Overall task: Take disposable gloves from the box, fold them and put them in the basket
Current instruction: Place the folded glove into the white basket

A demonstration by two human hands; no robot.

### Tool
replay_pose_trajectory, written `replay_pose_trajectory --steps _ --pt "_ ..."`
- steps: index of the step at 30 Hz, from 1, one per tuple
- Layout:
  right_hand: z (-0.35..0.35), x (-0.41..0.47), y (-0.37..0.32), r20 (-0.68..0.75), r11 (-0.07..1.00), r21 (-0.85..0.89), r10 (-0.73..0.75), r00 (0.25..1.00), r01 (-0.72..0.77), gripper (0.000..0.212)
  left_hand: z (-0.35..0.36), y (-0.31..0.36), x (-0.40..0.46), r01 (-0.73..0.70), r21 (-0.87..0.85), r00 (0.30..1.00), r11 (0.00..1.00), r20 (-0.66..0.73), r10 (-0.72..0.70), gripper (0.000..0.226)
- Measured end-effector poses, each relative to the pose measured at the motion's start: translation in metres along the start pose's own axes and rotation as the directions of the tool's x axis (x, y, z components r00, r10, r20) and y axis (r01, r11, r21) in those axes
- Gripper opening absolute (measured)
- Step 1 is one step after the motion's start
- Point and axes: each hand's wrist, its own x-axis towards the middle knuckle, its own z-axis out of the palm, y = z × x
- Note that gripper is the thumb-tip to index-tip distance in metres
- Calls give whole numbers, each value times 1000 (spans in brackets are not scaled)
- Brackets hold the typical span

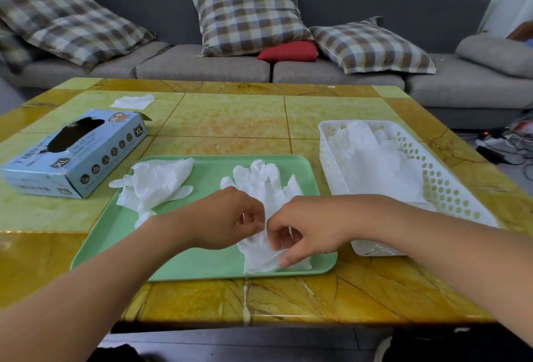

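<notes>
Head view is showing both hands meeting over a white glove that is lying flat on a green tray, its fingers pointing away from the person. The left hand is curling its fingers and pinching the glove near its middle. The right hand is sitting just beside it, fingers bent, with the thumb and fingertips gripping the glove's cuff end, which is lifting into loose folds near the tray's front edge.

On the tray's left part, a crumpled pile of gloves is resting, with one glove finger hanging over the tray's left rim. A white perforated basket is standing just to the right of the tray, and folded gloves are lying inside it. A blue glove box marked XL is sitting to the left of the tray, apart from it, with its oval opening facing up. Farther back, a small white sheet is lying on the yellow-green tiled table. Behind the table, a grey sofa is carrying several plaid cushions and one red cushion.
</notes>
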Motion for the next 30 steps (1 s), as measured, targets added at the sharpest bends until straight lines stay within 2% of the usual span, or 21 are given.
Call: replay_pose_trajectory --steps 6,10,12,18,20,22,24,26,28,29,30 --pt "8 5 -9 19 991 -134 -20 1000 22 29 1 1 -3 20 7 998 1000 53 -20 10" --pt "3 4 -6 36 1000 11 8 999 -8 27 -1 1 -2 29 -15 996 999 80 -28 9" --pt "1 2 -4 32 1000 -16 -3 999 3 24 -2 1 -2 32 -20 996 999 89 -30 10" --pt "20 14 -12 -77 982 -191 -4 997 -11 10 -4 2 -4 25 -3 993 1000 114 -25 22" --pt "23 18 -9 -123 984 -178 -8 992 -14 8 -6 2 -4 53 -53 991 997 129 -46 21" --pt "17 18 -5 -125 999 -46 22 992 -28 15 -12 2 -3 157 -228 974 961 194 -113 38" --pt "4 14 -1 -110 981 185 76 991 -55 14 -22 -1 -4 251 -438 947 863 297 -125 51" --pt "-13 8 1 -94 883 468 98 991 -42 11 -35 -3 -12 186 -488 938 853 348 -5 69" --pt "-28 2 4 -45 699 715 73 996 -18 9 -44 1 -19 74 -456 960 887 274 62 84" --pt "-34 -2 6 -22 611 791 42 999 -8 15 -46 6 -23 22 -458 981 889 179 68 81" --pt "-41 -5 9 -5 538 843 6 1000 1 25 -44 13 -23 -29 -471 997 882 45 57 67"
